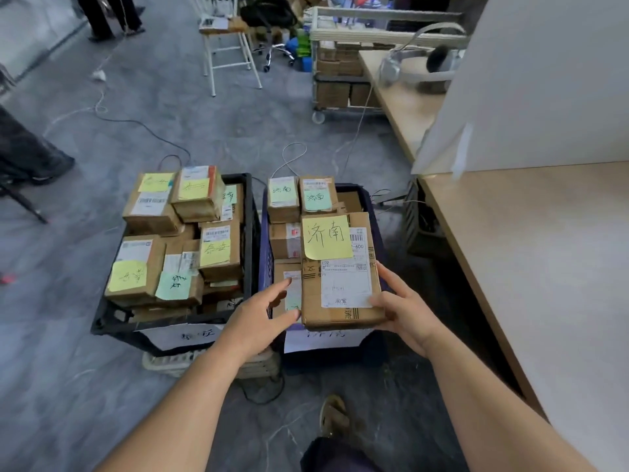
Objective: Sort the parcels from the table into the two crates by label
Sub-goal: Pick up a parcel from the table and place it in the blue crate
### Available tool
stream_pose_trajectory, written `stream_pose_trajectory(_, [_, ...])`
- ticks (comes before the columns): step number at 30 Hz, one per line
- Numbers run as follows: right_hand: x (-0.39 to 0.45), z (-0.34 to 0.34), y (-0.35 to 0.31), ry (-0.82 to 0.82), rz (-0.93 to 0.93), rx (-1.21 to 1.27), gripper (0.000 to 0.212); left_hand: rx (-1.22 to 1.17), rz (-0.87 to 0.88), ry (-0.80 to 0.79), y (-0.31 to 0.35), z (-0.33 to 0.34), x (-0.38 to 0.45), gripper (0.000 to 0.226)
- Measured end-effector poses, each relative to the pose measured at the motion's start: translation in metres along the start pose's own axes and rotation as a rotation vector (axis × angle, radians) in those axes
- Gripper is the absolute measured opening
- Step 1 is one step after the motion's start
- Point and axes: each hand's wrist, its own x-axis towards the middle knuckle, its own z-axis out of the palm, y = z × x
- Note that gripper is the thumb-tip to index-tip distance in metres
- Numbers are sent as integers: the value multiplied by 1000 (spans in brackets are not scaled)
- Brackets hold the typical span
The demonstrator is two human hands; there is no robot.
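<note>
A brown cardboard parcel (pixel 340 284) with a yellow handwritten note and a white shipping label lies over the near end of the dark blue right crate (pixel 377 216), on top of other parcels. My right hand (pixel 405 315) grips its near right corner, thumb on top. My left hand (pixel 262 315) has straight fingers that touch the parcel's left edge. The black left crate (pixel 253 233) is heaped with several parcels bearing yellow and green notes. Each crate carries a white paper sign on its front. No parcel shows on the visible part of the wooden table (pixel 544 260) at the right.
A white board (pixel 544 80) stands on the table. A headset (pixel 418 59) lies on the far desk. Behind are a wheeled cart (pixel 340 86) of boxes and a white chair (pixel 228 52). Cables (pixel 136 122) and a power strip (pixel 170 362) lie on the floor; a person's legs are at left.
</note>
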Motion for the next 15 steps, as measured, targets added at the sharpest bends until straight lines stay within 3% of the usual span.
stream_pose_trajectory(15, [160,-3,51,-11,260,11,69,174,-165,-177,-59,9,131,65])
